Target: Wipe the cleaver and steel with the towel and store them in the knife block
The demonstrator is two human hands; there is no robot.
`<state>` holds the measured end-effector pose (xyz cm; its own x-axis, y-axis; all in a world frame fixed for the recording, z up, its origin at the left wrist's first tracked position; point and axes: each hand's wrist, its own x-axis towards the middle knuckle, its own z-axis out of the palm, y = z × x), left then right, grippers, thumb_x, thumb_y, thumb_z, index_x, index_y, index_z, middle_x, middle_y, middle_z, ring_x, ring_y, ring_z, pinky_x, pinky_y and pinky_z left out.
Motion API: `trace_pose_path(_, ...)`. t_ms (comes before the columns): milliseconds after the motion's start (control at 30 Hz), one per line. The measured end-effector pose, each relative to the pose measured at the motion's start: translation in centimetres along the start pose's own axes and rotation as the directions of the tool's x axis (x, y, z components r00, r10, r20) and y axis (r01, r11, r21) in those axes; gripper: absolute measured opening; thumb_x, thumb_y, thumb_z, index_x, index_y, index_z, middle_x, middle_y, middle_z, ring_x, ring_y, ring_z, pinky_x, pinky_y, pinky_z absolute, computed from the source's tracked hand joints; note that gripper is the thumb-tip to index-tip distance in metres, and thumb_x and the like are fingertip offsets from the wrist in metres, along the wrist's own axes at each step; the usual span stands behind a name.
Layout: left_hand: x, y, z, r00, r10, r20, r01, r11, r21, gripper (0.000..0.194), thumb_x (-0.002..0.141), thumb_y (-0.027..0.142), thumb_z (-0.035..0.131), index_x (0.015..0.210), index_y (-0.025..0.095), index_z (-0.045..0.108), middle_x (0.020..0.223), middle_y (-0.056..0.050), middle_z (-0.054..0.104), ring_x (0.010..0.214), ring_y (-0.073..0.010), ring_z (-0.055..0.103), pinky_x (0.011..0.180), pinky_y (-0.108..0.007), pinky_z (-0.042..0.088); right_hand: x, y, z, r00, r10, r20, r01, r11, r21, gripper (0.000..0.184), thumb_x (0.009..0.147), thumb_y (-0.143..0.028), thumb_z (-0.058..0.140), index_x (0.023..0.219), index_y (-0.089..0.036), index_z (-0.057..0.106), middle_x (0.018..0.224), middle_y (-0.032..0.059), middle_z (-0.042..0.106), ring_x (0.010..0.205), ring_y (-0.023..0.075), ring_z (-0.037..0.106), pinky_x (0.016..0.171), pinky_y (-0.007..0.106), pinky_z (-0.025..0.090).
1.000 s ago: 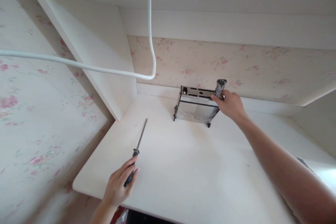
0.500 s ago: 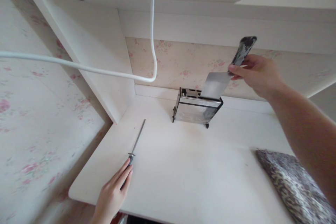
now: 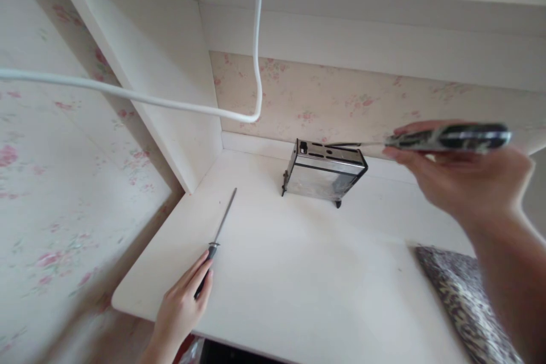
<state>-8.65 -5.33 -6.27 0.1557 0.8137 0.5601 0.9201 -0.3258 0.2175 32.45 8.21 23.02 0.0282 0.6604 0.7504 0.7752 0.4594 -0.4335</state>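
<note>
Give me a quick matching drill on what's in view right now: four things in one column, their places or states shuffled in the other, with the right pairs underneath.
Things
1. sharpening steel
2. knife
3. slotted stand
4. patterned mat

Places or states
A. upright near the back edge of the white counter
B. gripped by its dark, mottled handle in the right hand
C. towards the right side of the counter, partly behind the right forearm
D. held by its dark handle in the left hand

Right pairs: 1-D, 2-B, 3-A, 4-C
</note>
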Motion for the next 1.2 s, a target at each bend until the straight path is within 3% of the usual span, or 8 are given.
trace_pose_path(67,0.1,0.1,0.1,1.000,-0.013,-0.003,0.013,1.000,0.002,0.035,0.086,0.023,0.059,0.121,0.022,0.059,0.124,-0.006,0.065,0.105,-0.0220,0.066,0.090,-0.030,0.054,-2.4,-1.8,0.5,0.969,-0.244,0.022,0.245,0.966,-0.081,0.026,0.080,-0.040,0.069,0.105,-0.044,0.065,0.095,-0.0014,0.072,0.083,0.0258,0.069,0.070,0.046,0.058)
trace_pose_path(133,0.2,0.2,0.2,1.000,-0.018,-0.012,0.018,1.000,0.005,0.033,0.085,0.023,0.060,0.118,0.023,0.061,0.123,-0.006,0.065,0.105,-0.0218,0.066,0.092,-0.031,0.054,-4.9,-3.0,1.4,0.884,-0.463,0.061,0.465,0.885,-0.027,0.034,0.083,-0.029,0.066,0.114,-0.043,0.061,0.093,-0.0015,0.074,0.076,0.0200,0.071,0.059,0.036,0.059)
trace_pose_path(267,0.1,0.4,0.2,0.997,-0.041,-0.065,0.043,0.998,0.045,0.033,0.084,0.020,0.060,0.116,0.023,0.062,0.119,-0.005,0.067,0.100,-0.0198,0.068,0.088,-0.028,0.054,-10.2,-3.7,5.4,0.749,-0.623,0.224,0.578,0.780,0.237,0.044,0.079,-0.014,0.070,0.116,-0.034,0.061,0.108,0.0010,0.072,0.072,0.0159,0.071,0.057,0.030,0.057)
trace_pose_path(467,0.0,0.8,0.2,0.990,-0.107,-0.087,0.115,0.989,0.088,0.032,0.085,0.019,0.058,0.116,0.024,0.064,0.117,-0.004,0.069,0.095,-0.0196,0.070,0.080,-0.027,0.057,-19.2,-3.6,14.4,0.783,-0.566,0.259,0.496,0.818,0.292,0.022,0.088,-0.012,0.057,0.105,-0.026,0.062,0.107,0.0055,0.071,0.061,0.0129,0.065,0.050,0.028,0.051)
trace_pose_path(633,0.1,1.0,0.2,0.991,-0.090,-0.101,0.102,0.986,0.129,0.039,0.086,0.018,0.057,0.125,0.024,0.059,0.119,-0.006,0.068,0.088,-0.0192,0.072,0.070,-0.025,0.059,-23.4,-4.4,18.8,0.812,-0.520,0.264,0.445,0.845,0.296,0.018,0.090,-0.011,0.051,0.098,-0.024,0.062,0.100,0.0049,0.072,0.067,0.0136,0.067,0.055,0.026,0.052)
trace_pose_path(833,-0.3,0.8,0.2,0.989,-0.109,-0.098,0.121,0.984,0.128,0.042,0.087,0.017,0.057,0.127,0.025,0.056,0.122,-0.006,0.066,0.094,-0.0216,0.070,0.076,-0.028,0.058,-25.4,-4.4,20.6,0.791,-0.501,0.352,0.409,0.860,0.305,0.019,0.092,-0.012,0.047,0.101,-0.022,0.060,0.101,0.0044,0.071,0.069,0.0127,0.067,0.057,0.025,0.051)
trace_pose_path(967,-0.4,0.7,0.3,0.980,-0.186,-0.064,0.191,0.978,0.081,0.036,0.087,0.018,0.056,0.122,0.024,0.059,0.124,-0.006,0.064,0.098,-0.0223,0.069,0.083,-0.032,0.057,-26.3,-4.2,20.9,0.745,-0.534,0.400,0.444,0.844,0.302,0.014,0.092,-0.012,0.049,0.097,-0.020,0.059,0.102,0.0020,0.071,0.064,0.0109,0.064,0.054,0.025,0.046)
trace_pose_path(1200,-0.2,0.5,0.4,0.983,-0.172,-0.072,0.176,0.983,0.060,0.029,0.085,0.018,0.059,0.113,0.022,0.065,0.121,-0.007,0.066,0.098,-0.0230,0.069,0.085,-0.032,0.056,-26.0,-5.3,20.6,0.662,-0.569,0.489,0.505,0.820,0.270,0.017,0.096,-0.020,0.045,0.083,-0.021,0.056,0.101,-0.0016,0.070,0.059,0.0101,0.056,0.050,0.026,0.038)
